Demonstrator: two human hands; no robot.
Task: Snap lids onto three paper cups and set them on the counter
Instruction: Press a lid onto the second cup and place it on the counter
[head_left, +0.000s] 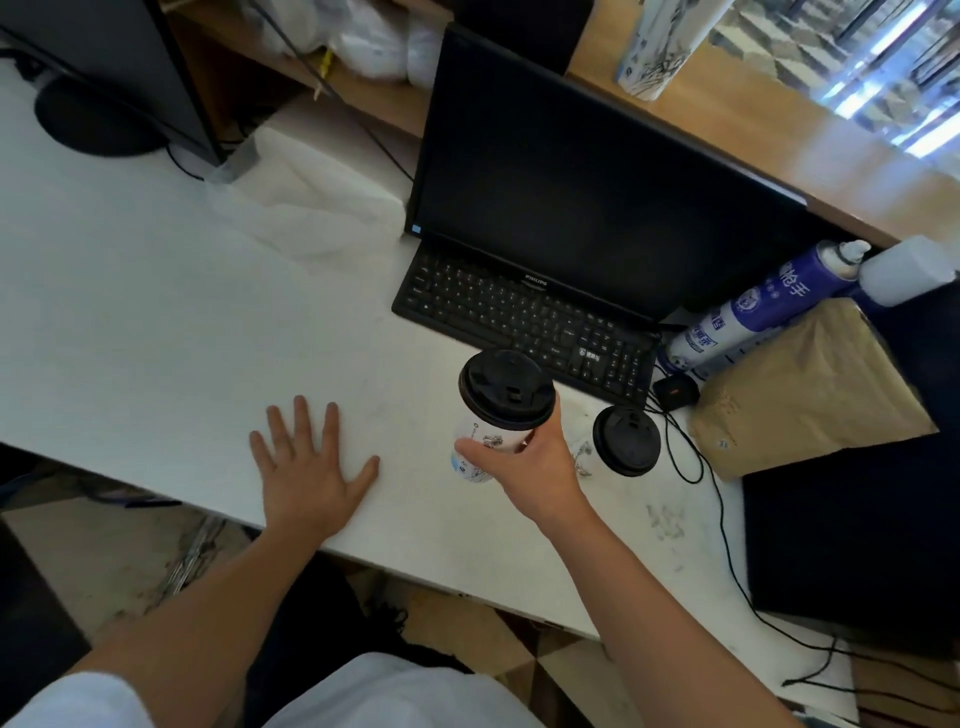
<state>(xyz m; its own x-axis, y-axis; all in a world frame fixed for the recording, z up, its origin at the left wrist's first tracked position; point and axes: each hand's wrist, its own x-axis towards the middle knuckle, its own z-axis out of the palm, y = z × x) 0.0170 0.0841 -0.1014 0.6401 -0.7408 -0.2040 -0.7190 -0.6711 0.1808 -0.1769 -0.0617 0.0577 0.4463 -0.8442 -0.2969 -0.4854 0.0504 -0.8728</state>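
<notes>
Two bare forearms reach forward from the bottom of the view over a white counter (156, 322).

The left hand (306, 467) lies palm down and flat on the counter, fingers spread wide and pointing away from the person, thumb splayed out to the right. It holds nothing.

To the right of it, well apart, the right hand (530, 462) wraps around the side of a white printed paper cup (480, 449). The thumb crosses the front of the cup wall and the fingers curl behind it; the wrist bends slightly inward. The cup tilts, its top leaning toward the camera, and a black plastic lid (506, 389) is seated on its rim. Whether the cup's base touches the counter cannot be told.

Just to the right of the right hand, a second lidded cup (627, 440) stands on the counter, seen almost straight from above so that mostly its black lid shows. It is not touching the hand.

Beyond the right hand sits a black keyboard (519, 312), and behind it a dark computer monitor (597, 176). Farther right of the hand, a brown paper bag (800, 384) lies beside a blue and white spray can (753, 306). Black cables (722, 519) trail across the counter to the right of the right forearm.
</notes>
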